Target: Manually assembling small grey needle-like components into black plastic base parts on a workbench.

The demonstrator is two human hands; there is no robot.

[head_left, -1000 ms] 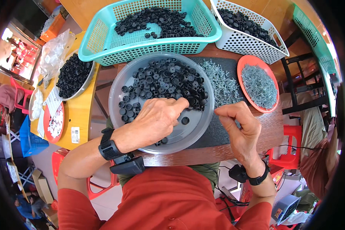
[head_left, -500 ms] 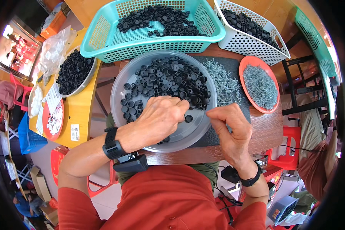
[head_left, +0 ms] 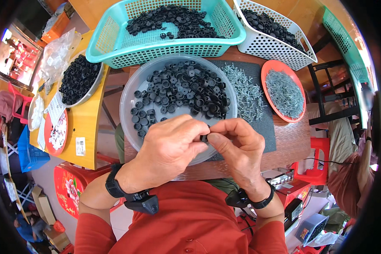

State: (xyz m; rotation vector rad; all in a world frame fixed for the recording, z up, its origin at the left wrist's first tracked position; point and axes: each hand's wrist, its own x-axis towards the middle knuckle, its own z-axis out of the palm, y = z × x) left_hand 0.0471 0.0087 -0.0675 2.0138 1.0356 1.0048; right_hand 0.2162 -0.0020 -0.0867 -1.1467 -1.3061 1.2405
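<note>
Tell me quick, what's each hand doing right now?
Left hand: fingers pinched shut on the small black plastic part.
Right hand: fingers pinched shut on the same part.

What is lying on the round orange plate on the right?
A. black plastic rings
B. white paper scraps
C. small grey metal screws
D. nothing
C: the round orange plate holds a heap of small grey metal screws, with no black rings on it.
</note>
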